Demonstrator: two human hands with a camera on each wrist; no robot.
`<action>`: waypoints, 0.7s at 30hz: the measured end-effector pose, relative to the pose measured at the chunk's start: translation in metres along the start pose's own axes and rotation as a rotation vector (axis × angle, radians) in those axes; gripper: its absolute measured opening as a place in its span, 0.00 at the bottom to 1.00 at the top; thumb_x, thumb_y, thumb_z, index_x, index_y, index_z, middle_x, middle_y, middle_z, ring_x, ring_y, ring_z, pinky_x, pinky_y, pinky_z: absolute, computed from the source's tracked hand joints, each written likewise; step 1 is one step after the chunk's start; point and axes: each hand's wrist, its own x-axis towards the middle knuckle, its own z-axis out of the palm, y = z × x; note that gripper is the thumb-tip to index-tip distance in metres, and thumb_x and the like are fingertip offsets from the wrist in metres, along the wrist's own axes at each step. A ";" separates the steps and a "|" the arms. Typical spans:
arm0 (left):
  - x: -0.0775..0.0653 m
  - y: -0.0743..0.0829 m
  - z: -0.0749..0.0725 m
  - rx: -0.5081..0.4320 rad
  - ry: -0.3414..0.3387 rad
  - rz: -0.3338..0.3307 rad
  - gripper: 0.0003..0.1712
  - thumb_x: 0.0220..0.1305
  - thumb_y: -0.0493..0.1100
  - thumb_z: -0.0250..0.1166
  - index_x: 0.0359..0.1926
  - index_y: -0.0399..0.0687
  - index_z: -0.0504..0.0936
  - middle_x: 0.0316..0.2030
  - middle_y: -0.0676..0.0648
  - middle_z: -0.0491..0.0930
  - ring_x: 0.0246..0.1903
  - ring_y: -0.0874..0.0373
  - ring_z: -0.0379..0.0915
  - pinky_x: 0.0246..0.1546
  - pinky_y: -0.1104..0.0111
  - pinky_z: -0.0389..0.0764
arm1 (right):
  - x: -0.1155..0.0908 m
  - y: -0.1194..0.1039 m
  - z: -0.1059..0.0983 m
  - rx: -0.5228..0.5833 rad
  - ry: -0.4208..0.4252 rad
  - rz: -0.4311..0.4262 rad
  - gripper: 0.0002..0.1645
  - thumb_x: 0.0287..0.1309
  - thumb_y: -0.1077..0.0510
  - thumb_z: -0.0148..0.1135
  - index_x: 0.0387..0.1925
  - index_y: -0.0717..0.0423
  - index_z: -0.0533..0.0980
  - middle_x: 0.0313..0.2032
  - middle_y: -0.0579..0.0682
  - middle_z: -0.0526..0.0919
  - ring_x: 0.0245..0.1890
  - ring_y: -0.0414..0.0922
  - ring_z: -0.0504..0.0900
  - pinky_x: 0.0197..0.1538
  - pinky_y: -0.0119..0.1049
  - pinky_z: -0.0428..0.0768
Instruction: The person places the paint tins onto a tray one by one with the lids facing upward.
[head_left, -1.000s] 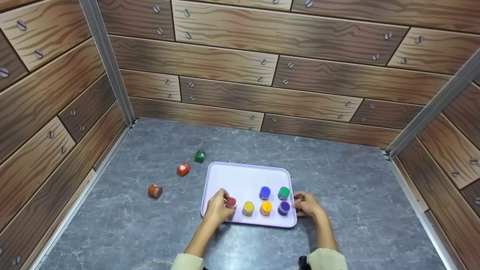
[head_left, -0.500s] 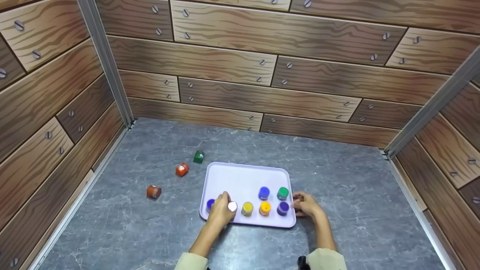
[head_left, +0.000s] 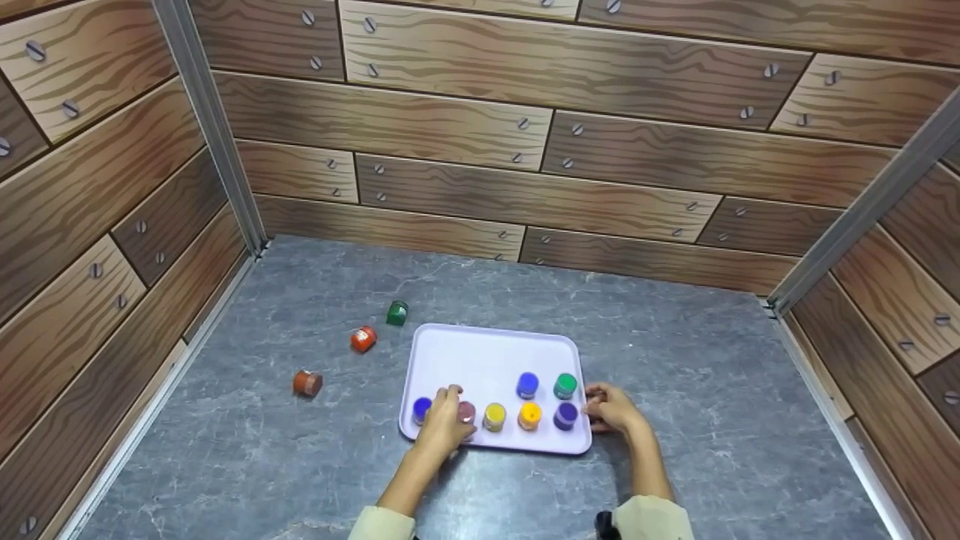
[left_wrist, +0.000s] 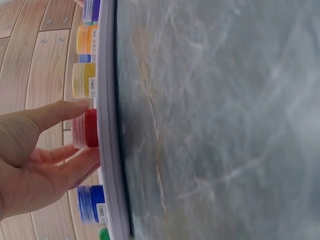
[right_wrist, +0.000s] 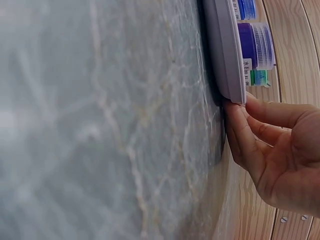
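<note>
My left hand [head_left: 444, 429] pinches a small red paint jar [left_wrist: 90, 129] standing on the lavender tray [head_left: 472, 349]; thumb and fingertips lie on opposite sides. A blue paint jar [head_left: 421, 409] is left of that hand, partly covered by it. Rightward along the front row stand a yellow jar [head_left: 494, 417], an orange-yellow jar [head_left: 529, 416] and a purple jar [head_left: 565, 416]. Behind them are a blue jar [head_left: 527, 385] and a green jar [head_left: 565, 386]. My right hand [head_left: 616, 410] grips the tray's right edge, thumb on the rim, fingers against its outer underside.
On the grey marbled table [head_left: 697, 390], left of the tray, a brown jar [head_left: 307, 383], an orange-red jar [head_left: 364, 339] and a dark green jar [head_left: 397, 313] lie on their sides. Wood-patterned walls [head_left: 450, 180] stand behind and at both sides.
The red jar, tilted with a whitish face showing half a second ago, now stands with its reddish lid up. My left hand has shifted slightly right, exposing the left blue jar. The right hand stays put.
</note>
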 end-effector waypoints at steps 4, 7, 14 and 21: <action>0.003 0.001 -0.006 -0.001 0.049 -0.006 0.28 0.37 0.32 0.72 0.44 0.32 0.73 0.37 0.39 0.72 0.34 0.42 0.74 0.35 0.57 0.76 | -0.028 -0.042 0.016 -0.020 0.047 0.040 0.21 0.48 0.73 0.55 0.47 0.73 0.65 0.30 0.54 0.70 0.30 0.45 0.74 0.30 0.42 0.80; 0.008 -0.001 -0.015 0.000 0.111 0.034 0.23 0.42 0.33 0.71 0.42 0.35 0.75 0.36 0.42 0.74 0.33 0.47 0.75 0.34 0.59 0.76 | -0.038 -0.057 0.021 -0.046 0.069 0.076 0.22 0.49 0.75 0.52 0.49 0.77 0.62 0.30 0.55 0.69 0.30 0.47 0.73 0.31 0.42 0.80; 0.025 -0.016 -0.051 0.010 0.219 0.197 0.14 0.45 0.30 0.69 0.36 0.36 0.77 0.32 0.43 0.76 0.31 0.50 0.74 0.33 0.61 0.75 | -0.031 -0.049 0.016 -0.038 0.034 0.057 0.22 0.49 0.74 0.53 0.48 0.76 0.62 0.31 0.58 0.70 0.30 0.47 0.74 0.33 0.45 0.79; 0.035 -0.035 -0.097 0.050 0.248 0.220 0.14 0.45 0.28 0.68 0.36 0.36 0.79 0.33 0.43 0.76 0.33 0.49 0.74 0.36 0.60 0.75 | -0.020 -0.031 0.008 0.005 -0.018 -0.005 0.20 0.49 0.72 0.56 0.46 0.70 0.66 0.31 0.56 0.70 0.30 0.47 0.75 0.31 0.45 0.80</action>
